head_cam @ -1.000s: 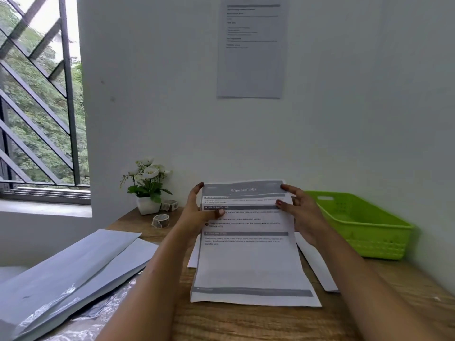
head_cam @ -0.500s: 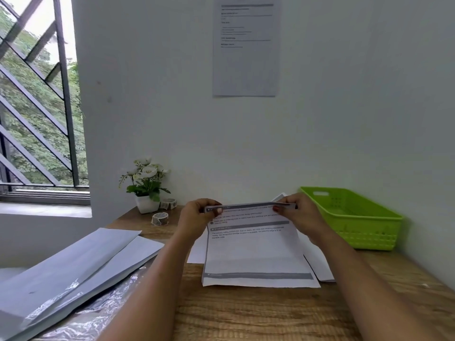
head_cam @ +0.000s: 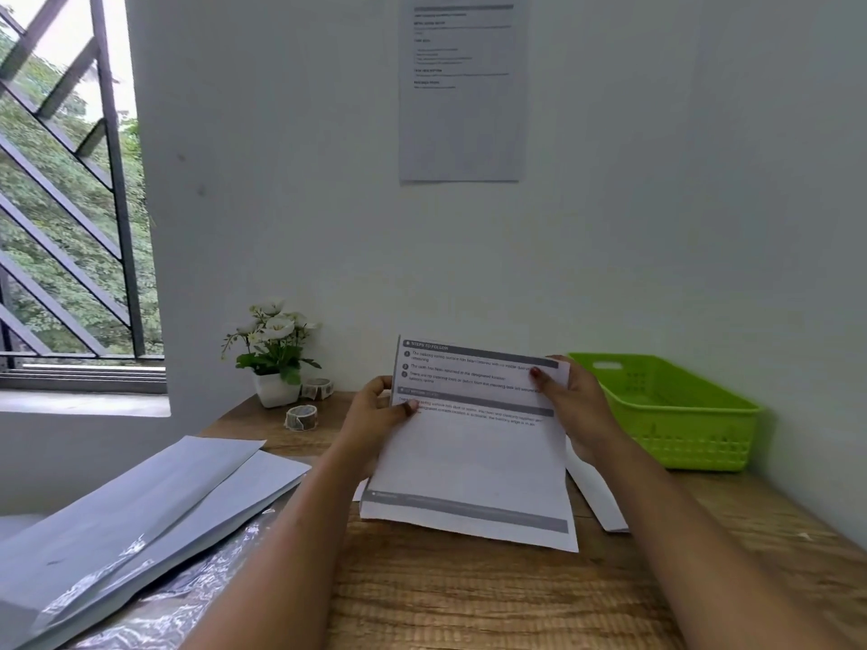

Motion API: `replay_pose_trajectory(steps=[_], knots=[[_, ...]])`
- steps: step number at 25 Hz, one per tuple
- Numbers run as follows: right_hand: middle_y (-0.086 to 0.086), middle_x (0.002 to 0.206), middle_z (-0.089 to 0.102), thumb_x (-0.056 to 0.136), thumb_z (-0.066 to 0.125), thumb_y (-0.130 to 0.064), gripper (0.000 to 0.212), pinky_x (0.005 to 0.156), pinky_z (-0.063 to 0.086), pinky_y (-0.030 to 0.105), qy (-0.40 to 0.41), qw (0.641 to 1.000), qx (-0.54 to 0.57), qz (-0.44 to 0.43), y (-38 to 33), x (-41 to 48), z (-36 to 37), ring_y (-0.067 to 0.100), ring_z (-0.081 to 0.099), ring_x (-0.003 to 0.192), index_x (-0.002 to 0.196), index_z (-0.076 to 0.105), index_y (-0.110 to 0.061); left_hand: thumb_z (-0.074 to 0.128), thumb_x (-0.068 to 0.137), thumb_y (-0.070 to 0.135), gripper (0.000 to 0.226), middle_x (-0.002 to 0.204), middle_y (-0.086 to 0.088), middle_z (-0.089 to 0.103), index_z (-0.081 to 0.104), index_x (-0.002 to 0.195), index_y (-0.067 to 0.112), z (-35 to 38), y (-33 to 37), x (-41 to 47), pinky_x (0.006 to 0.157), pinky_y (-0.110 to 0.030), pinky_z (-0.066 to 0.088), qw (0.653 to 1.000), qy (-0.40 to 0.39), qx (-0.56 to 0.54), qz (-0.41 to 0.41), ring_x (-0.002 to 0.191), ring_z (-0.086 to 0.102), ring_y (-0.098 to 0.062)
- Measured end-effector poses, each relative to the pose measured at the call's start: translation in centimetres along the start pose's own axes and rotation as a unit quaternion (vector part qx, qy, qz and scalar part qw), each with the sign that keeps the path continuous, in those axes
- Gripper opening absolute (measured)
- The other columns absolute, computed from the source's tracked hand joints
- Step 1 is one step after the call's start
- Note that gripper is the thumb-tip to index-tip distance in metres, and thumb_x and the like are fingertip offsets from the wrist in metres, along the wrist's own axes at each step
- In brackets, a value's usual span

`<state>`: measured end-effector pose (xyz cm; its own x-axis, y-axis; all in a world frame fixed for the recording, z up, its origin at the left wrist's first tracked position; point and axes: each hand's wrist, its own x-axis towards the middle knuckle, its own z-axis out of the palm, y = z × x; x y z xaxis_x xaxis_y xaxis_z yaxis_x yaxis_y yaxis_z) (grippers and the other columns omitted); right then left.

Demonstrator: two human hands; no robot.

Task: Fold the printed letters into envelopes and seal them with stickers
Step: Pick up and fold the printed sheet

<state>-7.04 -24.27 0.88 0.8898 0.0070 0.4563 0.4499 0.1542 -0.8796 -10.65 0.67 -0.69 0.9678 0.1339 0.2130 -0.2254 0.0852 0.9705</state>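
left hand [head_cam: 375,417] and right hand [head_cam: 579,408] pinch the printed letter [head_cam: 469,462], fingers hidden behind it, small text unreadable. wooden table [head_cam: 469,598]; green basket [head_cam: 703,445] right, window [head_cam: 61,204] left.

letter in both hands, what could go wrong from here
The letter, held by the left hand and right hand, has its top edge sloping down to the right, so a crease pressed now may come out crooked. Its lower edge lies over loose sheets, which could get dragged along.
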Motion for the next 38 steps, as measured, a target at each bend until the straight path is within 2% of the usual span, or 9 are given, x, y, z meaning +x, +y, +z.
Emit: replay_pose_trajectory(steps=[4,7,14,17,23,26,31,35,38], knots=[[0.01,0.101,0.071,0.08,0.065,0.007,0.034,0.075,0.058,0.036,-0.09,0.994,0.006,0.067,-0.3,-0.4,-0.8,0.021,0.07,0.087,0.11,0.062,-0.008,0.047,0.093,-0.004,0.017,0.087,-0.012,0.068,0.056,0.094,0.011,0.3,0.4,-0.3,0.055,-0.034,0.058,0.997,0.023,-0.074,-0.003,0.067,0.068,-0.022],[0.005,0.086,0.072,0.083,0.059,0.013,0.024,0.065,0.058,0.024,-0.107,0.992,-0.01,0.061,-0.3,-0.6,-0.8,0.017,0.069,0.076,0.094,0.067,-0.007,0.037,0.094,-0.008,0.029,0.082,-0.011,0.063,0.058,0.09,0.011,0.1,0.5,-0.2,0.048,-0.028,0.054,0.996,0.033,-0.082,-0.017,0.061,0.063,-0.021],[0.002,0.087,0.07,0.083,0.052,0.016,0.034,0.066,0.054,0.021,-0.043,0.996,-0.08,-0.006,-0.2,-0.8,-0.4,0.016,0.065,0.079,0.075,0.072,-0.011,0.051,0.095,0.032,0.02,0.086,-0.01,0.062,0.062,0.088,0.018,-0.2,1.1,-0.8,0.055,-0.026,0.052,0.992,-0.001,-0.08,-0.093,0.069,0.059,-0.021],[0.001,0.1,0.068,0.084,0.049,0.014,0.035,0.073,0.053,0.021,-0.035,0.995,-0.097,-0.006,-0.2,-0.7,-0.4,0.018,0.063,0.093,0.078,0.072,-0.012,0.056,0.09,0.003,0.016,0.104,-0.014,0.059,0.056,0.094,0.019,-0.2,0.7,-0.6,0.061,-0.034,0.057,0.995,-0.043,-0.029,-0.086,0.076,0.061,-0.026],[0.004,0.108,0.065,0.099,0.043,-0.016,0.029,0.068,0.052,0.035,0.016,0.992,0.061,0.113,-1.3,-0.2,-0.5,0.02,0.064,0.086,0.122,0.056,-0.028,0.053,0.088,-0.009,0.037,0.107,-0.018,0.059,0.05,0.102,0.025,-0.1,0.5,-0.6,0.061,-0.038,0.058,0.997,-0.006,-0.052,-0.051,0.079,0.063,-0.031],[0.007,0.114,0.064,0.096,0.048,-0.039,0.033,0.068,0.056,0.038,-0.016,0.979,0.075,0.186,-1.6,-0.3,-0.8,0.027,0.065,0.095,0.126,0.051,-0.027,0.054,0.088,-0.009,0.056,0.104,-0.02,0.059,0.038,0.117,0.036,-0.1,0.6,-0.6,0.061,-0.042,0.058,0.998,-0.002,-0.038,-0.05,0.078,0.063,-0.031],[0.009,0.103,0.062,0.083,0.051,0.019,0.041,0.058,0.06,0.026,-0.072,0.987,0.014,0.141,-1.6,-1.0,-0.4,0.021,0.063,0.088,0.111,0.056,-0.011,0.043,0.089,-0.016,0.046,0.112,-0.018,0.058,0.047,0.117,0.021,0.0,0.7,-0.4,0.064,-0.034,0.059,0.997,-0.002,-0.058,-0.044,0.085,0.062,-0.025],[0.014,0.098,0.061,0.084,0.044,0.024,0.032,0.059,0.058,0.017,-0.018,0.992,0.017,0.123,-1.6,-0.6,-0.6,0.019,0.064,0.082,0.079,0.065,0.0,0.038,0.095,-0.002,0.026,0.105,-0.018,0.056,0.059,0.081,0.005,-0.3,0.7,0.0,0.08,-0.032,0.055,0.984,0.041,-0.153,-0.084,0.086,0.06,-0.022],[0.01,0.104,0.061,0.083,0.048,0.022,0.032,0.067,0.059,0.018,0.005,0.994,-0.029,0.108,-1.4,-0.7,-0.4,0.018,0.062,0.091,0.074,0.066,-0.003,0.04,0.099,0.013,0.024,0.102,-0.021,0.059,0.06,0.091,0.002,-0.7,0.7,0.0,0.075,-0.04,0.059,0.968,0.031,-0.226,-0.106,0.087,0.062,-0.031]])
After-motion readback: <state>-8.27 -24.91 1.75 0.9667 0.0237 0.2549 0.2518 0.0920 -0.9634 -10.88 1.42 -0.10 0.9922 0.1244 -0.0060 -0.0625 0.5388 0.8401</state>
